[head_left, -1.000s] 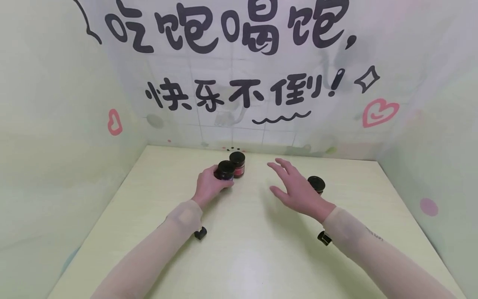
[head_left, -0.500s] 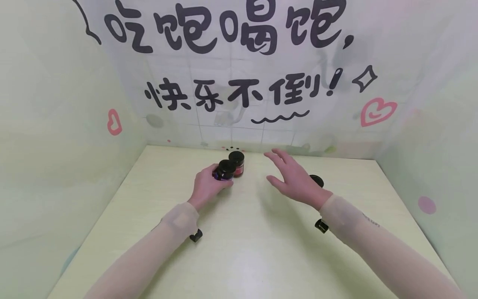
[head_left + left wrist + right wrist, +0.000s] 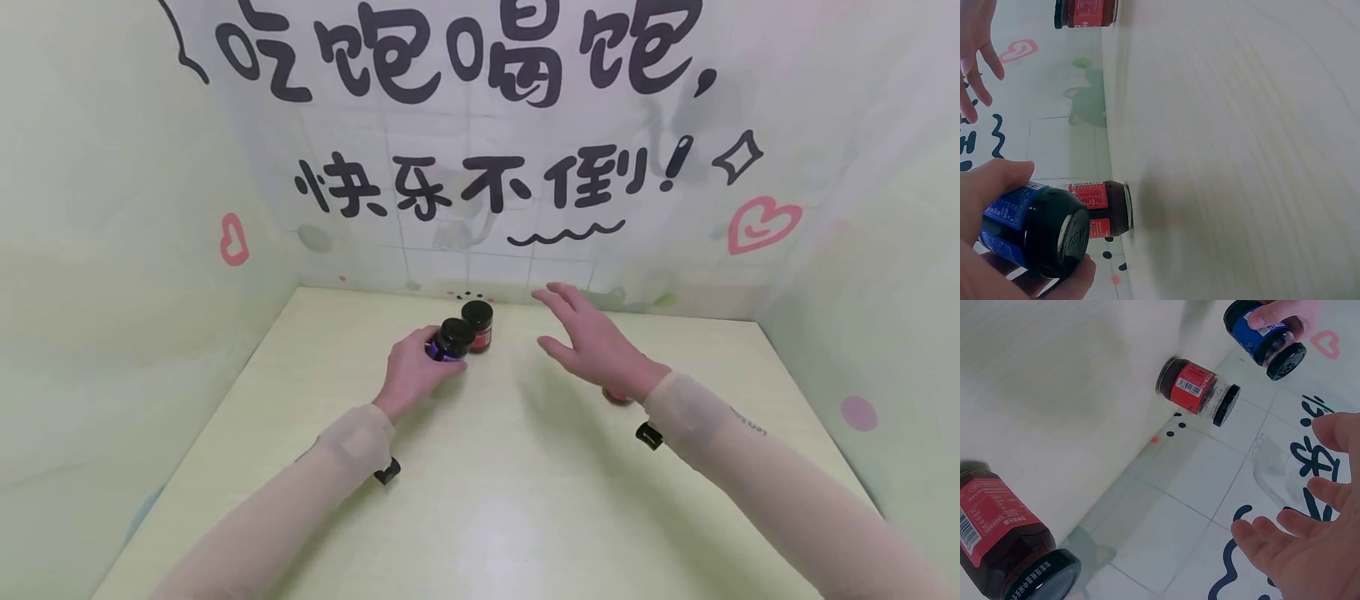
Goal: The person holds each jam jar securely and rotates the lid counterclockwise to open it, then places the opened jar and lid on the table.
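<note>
My left hand [image 3: 414, 367] grips a glass jar with a blue label [image 3: 446, 348] and a black lid around its side. In the left wrist view this blue-labelled jar [image 3: 1029, 222] is off the table, its round base showing. Just behind it stands a red-labelled jar [image 3: 480, 333], upright near the back wall. My right hand [image 3: 596, 342] is held in the air with fingers spread and nothing in them. Another red-labelled jar [image 3: 1000, 528] stands below and to the right of it; in the head view the hand and wrist cover most of that jar [image 3: 617, 396].
The pale wooden table [image 3: 480, 500] is bounded by a printed back wall [image 3: 420, 242] with large dark characters. Light fabric walls [image 3: 862, 333] close in both sides. A black wrist camera [image 3: 649, 436] hangs under the right sleeve, another black camera [image 3: 387, 472] under the left.
My right hand has moved forward and up, so it now covers the right jar's lid and leaves only its base showing. My left hand keeps the blue-labelled jar, shifting only slightly.
</note>
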`<state>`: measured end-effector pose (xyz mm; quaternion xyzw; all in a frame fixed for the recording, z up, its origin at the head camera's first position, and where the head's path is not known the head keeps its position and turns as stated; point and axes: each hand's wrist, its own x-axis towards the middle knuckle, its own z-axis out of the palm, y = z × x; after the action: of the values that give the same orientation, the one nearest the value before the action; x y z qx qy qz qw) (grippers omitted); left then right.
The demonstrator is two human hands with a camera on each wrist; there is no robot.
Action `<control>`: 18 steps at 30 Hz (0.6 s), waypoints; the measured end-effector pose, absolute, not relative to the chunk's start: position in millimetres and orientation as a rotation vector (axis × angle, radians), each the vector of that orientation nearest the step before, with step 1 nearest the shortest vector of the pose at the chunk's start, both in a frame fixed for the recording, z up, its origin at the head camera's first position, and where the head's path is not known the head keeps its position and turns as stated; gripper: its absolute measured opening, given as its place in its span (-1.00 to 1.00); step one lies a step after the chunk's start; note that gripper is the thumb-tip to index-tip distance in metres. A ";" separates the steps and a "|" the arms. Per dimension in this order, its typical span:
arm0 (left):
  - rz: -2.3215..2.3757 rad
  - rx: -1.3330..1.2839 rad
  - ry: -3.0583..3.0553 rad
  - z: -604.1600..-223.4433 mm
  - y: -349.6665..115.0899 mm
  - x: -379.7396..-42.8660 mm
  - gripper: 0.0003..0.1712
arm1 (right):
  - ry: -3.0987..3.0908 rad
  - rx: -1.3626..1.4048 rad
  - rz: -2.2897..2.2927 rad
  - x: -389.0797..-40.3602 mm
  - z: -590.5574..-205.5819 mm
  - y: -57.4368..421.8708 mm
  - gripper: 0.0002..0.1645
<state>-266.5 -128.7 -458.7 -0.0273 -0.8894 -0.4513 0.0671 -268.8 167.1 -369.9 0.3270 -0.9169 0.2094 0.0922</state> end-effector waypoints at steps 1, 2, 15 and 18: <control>-1.357 -0.086 -2.686 -458.0 -128.6 -266.2 -0.26 | -2.720 0.976 0.629 -269.0 -368.5 166.4 -0.20; -1.358 -0.089 -2.690 -457.4 -128.4 -265.6 -0.27 | -2.719 0.982 0.639 -269.0 -367.5 165.3 -0.20; -1.266 -0.114 -2.719 -450.7 -115.9 -252.6 -0.21 | -2.745 1.042 0.713 -268.8 -364.5 149.4 -0.23; -1.233 -0.136 -2.722 -444.9 -111.0 -251.9 -0.24 | -2.778 1.018 0.779 -267.6 -360.6 149.5 -0.22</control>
<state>-251.9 -111.0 -444.9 -0.0453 -0.9074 -0.4111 0.0749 -267.6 149.5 -360.6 0.3325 -0.9073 0.2542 0.0410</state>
